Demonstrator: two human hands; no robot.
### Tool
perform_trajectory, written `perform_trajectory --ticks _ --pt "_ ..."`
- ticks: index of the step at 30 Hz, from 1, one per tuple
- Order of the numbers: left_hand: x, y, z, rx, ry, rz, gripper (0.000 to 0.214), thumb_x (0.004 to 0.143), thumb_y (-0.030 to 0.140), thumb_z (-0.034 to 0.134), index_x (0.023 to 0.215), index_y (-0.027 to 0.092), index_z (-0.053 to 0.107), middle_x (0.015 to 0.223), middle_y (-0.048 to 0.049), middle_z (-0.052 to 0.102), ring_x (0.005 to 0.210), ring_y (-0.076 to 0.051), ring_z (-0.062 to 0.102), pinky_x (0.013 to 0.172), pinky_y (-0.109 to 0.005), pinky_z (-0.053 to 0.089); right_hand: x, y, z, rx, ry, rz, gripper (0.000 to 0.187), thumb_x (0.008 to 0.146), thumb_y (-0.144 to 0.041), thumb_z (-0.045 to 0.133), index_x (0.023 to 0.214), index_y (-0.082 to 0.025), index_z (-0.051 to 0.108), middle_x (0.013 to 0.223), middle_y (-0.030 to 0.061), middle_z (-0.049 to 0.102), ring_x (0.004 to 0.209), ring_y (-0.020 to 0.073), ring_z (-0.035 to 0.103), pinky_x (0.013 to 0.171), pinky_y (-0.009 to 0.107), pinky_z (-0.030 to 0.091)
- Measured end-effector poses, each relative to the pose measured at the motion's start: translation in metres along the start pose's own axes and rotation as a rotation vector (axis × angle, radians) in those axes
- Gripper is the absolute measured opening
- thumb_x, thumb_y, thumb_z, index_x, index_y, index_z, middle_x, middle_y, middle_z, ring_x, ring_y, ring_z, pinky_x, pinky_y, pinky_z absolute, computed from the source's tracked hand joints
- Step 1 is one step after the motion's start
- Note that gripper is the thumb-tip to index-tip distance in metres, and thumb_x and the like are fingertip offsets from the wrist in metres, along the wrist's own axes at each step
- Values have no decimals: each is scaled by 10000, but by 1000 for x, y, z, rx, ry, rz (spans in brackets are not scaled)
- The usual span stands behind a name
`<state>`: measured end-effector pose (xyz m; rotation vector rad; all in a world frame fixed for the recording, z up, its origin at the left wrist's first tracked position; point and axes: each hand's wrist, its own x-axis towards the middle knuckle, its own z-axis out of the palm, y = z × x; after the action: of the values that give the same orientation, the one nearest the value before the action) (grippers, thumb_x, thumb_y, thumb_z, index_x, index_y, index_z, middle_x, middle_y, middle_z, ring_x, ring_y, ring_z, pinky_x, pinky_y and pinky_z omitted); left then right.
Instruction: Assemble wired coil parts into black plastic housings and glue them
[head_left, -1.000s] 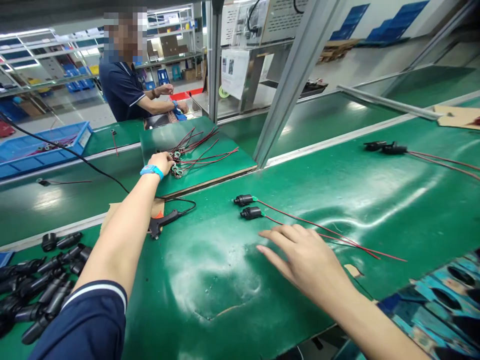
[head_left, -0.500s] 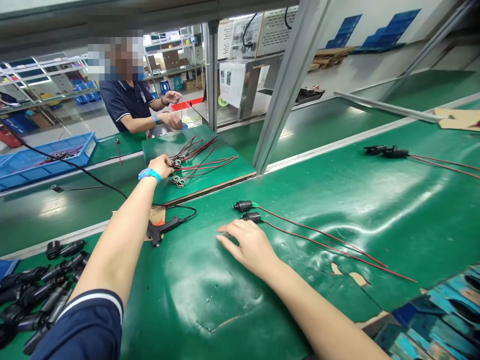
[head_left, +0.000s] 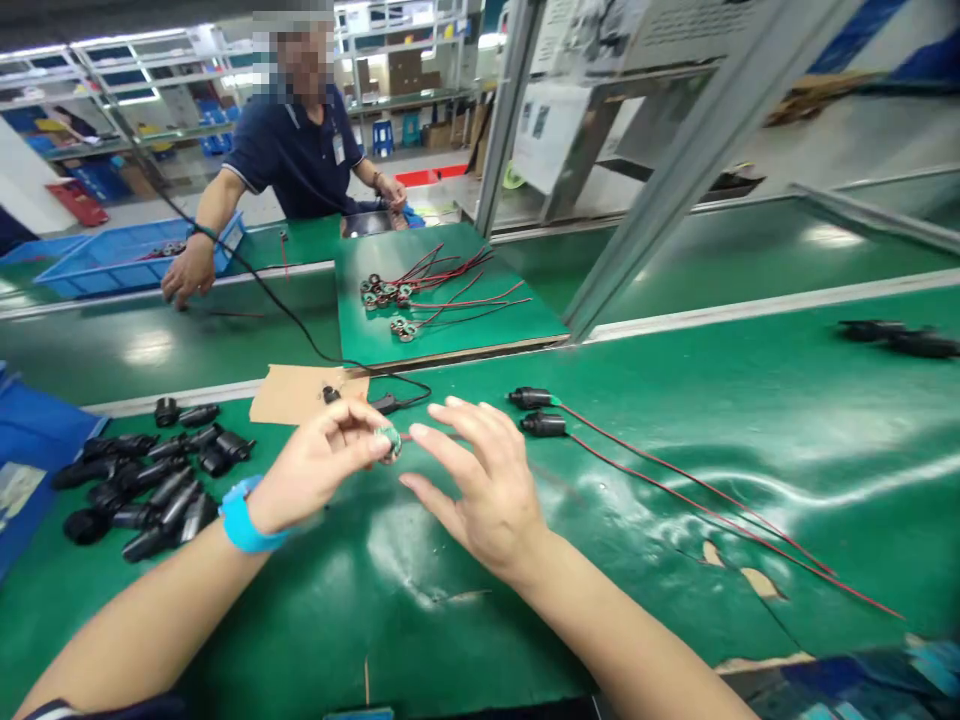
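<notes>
My left hand [head_left: 319, 465], with a bright blue wristband, pinches a small round green circuit board [head_left: 390, 443] between thumb and fingers. A red wire trails from it toward the right. Close beside it, my right hand [head_left: 484, 490] is open, fingers spread, and looks apart from the board. Just beyond that hand lie two black cylindrical housings [head_left: 544, 424], each with a long red wire [head_left: 675, 482] stretching right over the green bench. Several similar circuit boards [head_left: 386, 292] with red and black wires rest on a raised green panel [head_left: 480, 338].
Black plastic housings [head_left: 169, 490] are heaped at left beside a blue bin [head_left: 45, 440]. Cardboard [head_left: 289, 395] and a cable [head_left: 300, 325] lie behind my left hand. Across the bench, a co-worker [head_left: 300, 150] reaches near a blue crate [head_left: 142, 265]. A metal post [head_left: 675, 180] slants at right.
My left hand has come back from the raised panel with a circuit board in its fingers. The co-worker's arm now stretches out beside the crate. The view has shifted left.
</notes>
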<state>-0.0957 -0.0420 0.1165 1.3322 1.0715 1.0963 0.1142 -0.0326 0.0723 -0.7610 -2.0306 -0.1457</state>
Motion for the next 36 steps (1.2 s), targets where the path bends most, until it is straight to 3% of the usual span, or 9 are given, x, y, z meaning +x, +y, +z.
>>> perform_trajectory --ticks 5,11,15,19,22,25,28,31,36 --pt "-61 -36 -8 -424 30 -252 381 697 254 921 967 184 662 808 19 706 730 -81 654 652 -159 508 1 -31 15 474 -286 28 287 990 -123 549 1273 -166 573 1087 73 716 1006 146 682 914 274 566" --pt "-80 -60 -17 -503 35 -298 340 714 137 894 991 171 700 840 12 727 747 -63 659 715 -157 535 -6 -42 18 505 -392 102 213 976 -126 556 1164 -174 645 987 69 700 891 155 689 785 267 570" --pt "-84 -68 -18 -462 36 -301 427 720 146 889 1089 190 679 928 -10 737 832 -97 695 765 -193 558 -2 -39 17 681 -509 352 151 1014 -203 533 1103 -192 655 849 8 697 702 104 628 652 214 493" --pt "-86 -68 -17 -362 43 -250 539 737 129 871 1181 243 588 979 -12 733 867 -123 712 802 -236 562 0 -34 19 879 -694 692 266 1023 -386 505 1102 -189 665 628 -57 490 543 93 425 532 230 355" --pt "-86 -69 -15 -314 71 -215 606 713 127 886 1193 262 541 933 4 729 842 -131 711 792 -250 565 -1 -32 22 1070 -861 860 389 921 -446 649 1201 -175 655 606 -89 335 529 86 323 496 228 275" --pt "-87 -72 -15 -247 86 -204 683 656 157 931 1192 268 522 854 23 712 778 -136 698 729 -246 567 -4 -31 26 1165 -938 920 435 828 -443 761 1152 -163 689 583 -113 204 511 71 197 482 236 178" --pt "-88 -74 -17 -103 88 -87 657 662 229 942 1182 274 542 863 13 697 764 -139 687 714 -255 570 -7 -31 28 1159 -929 919 363 831 -457 766 1038 -163 721 582 -110 183 525 71 184 502 249 160" --pt "-88 -72 -22 180 89 196 476 729 303 897 1141 286 659 1003 -28 666 851 -150 679 772 -280 587 -9 -30 29 1140 -940 922 349 834 -464 766 1022 -173 717 582 -108 195 527 74 204 505 250 170" --pt "-87 -60 -30 550 -1 482 172 880 228 753 1037 294 778 999 -36 619 877 -136 679 764 -244 606 -10 -30 28 1162 -961 904 356 824 -485 776 981 -172 714 586 -104 193 545 82 218 520 248 201"
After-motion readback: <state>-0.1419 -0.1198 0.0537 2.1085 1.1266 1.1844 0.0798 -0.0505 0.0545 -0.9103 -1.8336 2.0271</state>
